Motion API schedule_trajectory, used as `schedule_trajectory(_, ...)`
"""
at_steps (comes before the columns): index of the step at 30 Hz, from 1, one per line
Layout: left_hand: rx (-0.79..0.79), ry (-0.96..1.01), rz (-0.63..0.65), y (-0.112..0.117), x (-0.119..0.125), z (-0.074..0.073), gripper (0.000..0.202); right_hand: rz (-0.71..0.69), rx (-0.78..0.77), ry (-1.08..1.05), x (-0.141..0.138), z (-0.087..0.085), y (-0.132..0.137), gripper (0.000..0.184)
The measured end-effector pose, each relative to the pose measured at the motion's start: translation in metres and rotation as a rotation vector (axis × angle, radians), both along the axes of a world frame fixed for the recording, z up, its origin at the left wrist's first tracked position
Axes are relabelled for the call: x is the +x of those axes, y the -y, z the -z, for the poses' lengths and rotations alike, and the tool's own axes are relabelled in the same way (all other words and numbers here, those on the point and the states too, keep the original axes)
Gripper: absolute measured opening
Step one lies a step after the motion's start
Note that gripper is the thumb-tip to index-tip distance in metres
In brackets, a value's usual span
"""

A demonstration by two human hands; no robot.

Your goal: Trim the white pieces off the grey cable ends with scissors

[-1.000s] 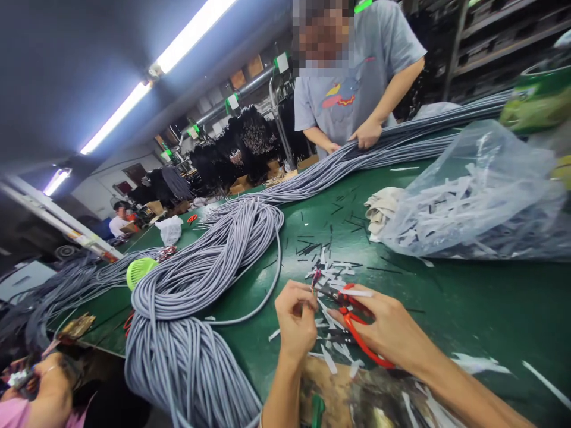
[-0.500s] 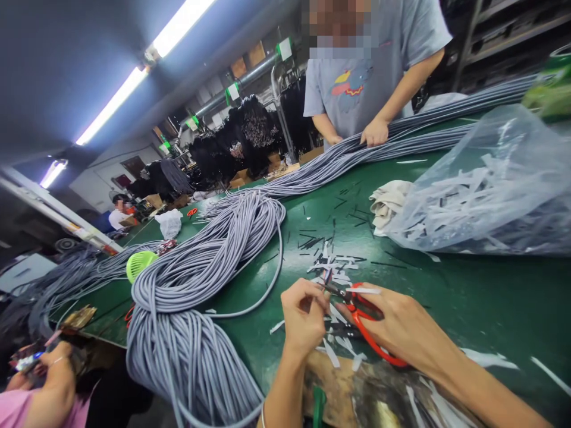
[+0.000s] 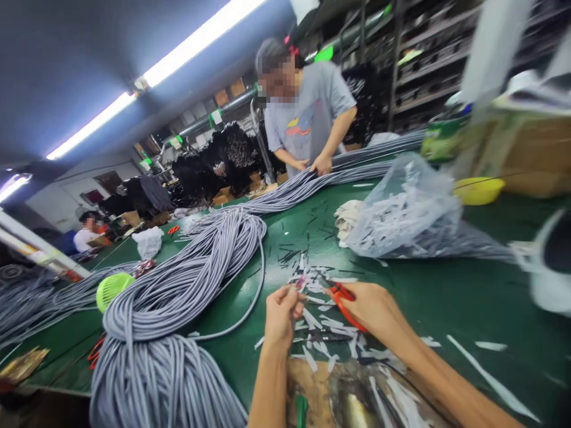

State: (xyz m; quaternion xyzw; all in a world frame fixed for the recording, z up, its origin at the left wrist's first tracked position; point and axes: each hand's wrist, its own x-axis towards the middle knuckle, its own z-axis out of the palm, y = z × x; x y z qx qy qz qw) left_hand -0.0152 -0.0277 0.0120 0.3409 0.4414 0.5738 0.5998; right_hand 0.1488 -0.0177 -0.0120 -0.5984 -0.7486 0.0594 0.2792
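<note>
My left hand (image 3: pixel 280 315) is closed in a pinch over the table, and thin coloured wire ends (image 3: pixel 301 281) seem to stick out past its fingertips. What lies inside the palm is hidden. To its right, my right hand (image 3: pixel 372 306) grips red-handled scissors (image 3: pixel 345 304). Their dark blades point up and left, a little apart from the left fingers. White strips (image 3: pixel 312 321) and short black offcuts (image 3: pixel 289 255) are scattered under and beyond both hands. A large bundle of grey cable (image 3: pixel 178 297) lies coiled to the left.
Across the green table (image 3: pixel 401 291), a co-worker (image 3: pixel 307 113) holds the far cables. A clear plastic bag (image 3: pixel 405 208) of white scraps lies at right, near a yellow bowl (image 3: pixel 479 190). A green fan (image 3: pixel 113 291) stands left. A wooden board (image 3: pixel 297 380) lies in front.
The view has swung right, showing more of the table's right side. The scissors have drawn back from my left fingertips. My left hand keeps its pinch.
</note>
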Motion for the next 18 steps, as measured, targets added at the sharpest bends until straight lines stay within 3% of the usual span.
schedule_trajectory(3,-0.048,0.063,0.001,-0.003,-0.001,-0.002,0.050,0.045,-0.024,0.084,0.004,-0.002,-0.002,0.019)
schedule_trajectory(7,-0.060,0.071,0.036,-0.001,-0.002,-0.003,0.040,0.022,0.075,0.086,-0.003,-0.005,0.007,0.013)
schedule_trajectory(11,-0.011,-0.209,0.088,0.008,-0.003,0.007,0.041,-0.096,0.194,0.041,0.007,-0.020,0.035,0.012)
schedule_trajectory(13,0.084,-0.480,0.093,0.014,-0.003,0.017,0.042,-0.172,0.293,-0.027,0.036,-0.042,0.051,0.012)
schedule_trajectory(15,0.237,-0.771,0.037,0.023,-0.004,0.032,0.039,-0.073,0.497,-0.140,0.084,-0.077,0.058,0.024)
schedule_trajectory(16,0.315,-0.896,-0.034,0.028,-0.006,0.041,0.037,0.048,0.618,-0.196,0.113,-0.098,0.057,0.028)
schedule_trajectory(18,0.422,-1.071,-0.240,0.041,-0.014,0.062,0.035,0.455,0.730,-0.281,0.172,-0.139,0.043,0.033)
